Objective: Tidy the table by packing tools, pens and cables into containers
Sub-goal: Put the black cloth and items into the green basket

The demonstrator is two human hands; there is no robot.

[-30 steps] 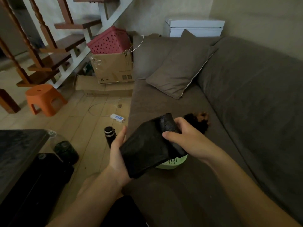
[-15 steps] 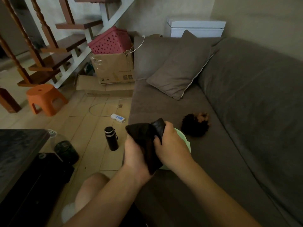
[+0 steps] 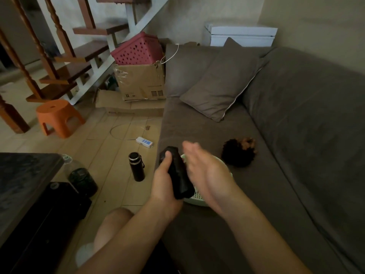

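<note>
Head-worn wide view, forward and down, close over sofa (image 3: 286, 184).

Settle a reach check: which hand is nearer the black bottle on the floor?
Left. The left hand, gripping a pouch, is right of the bottle; the right hand is farther right, over the basket.

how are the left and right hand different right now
The left hand grips a rolled black bundle, thumb on top; the right hand holds nothing. The left hand wraps round the bundle; the right hand's fingers are straight, palm turned toward it. The left hand looks sharp; the right hand is blurred. Both are above the pale green basket on the sofa.
</note>
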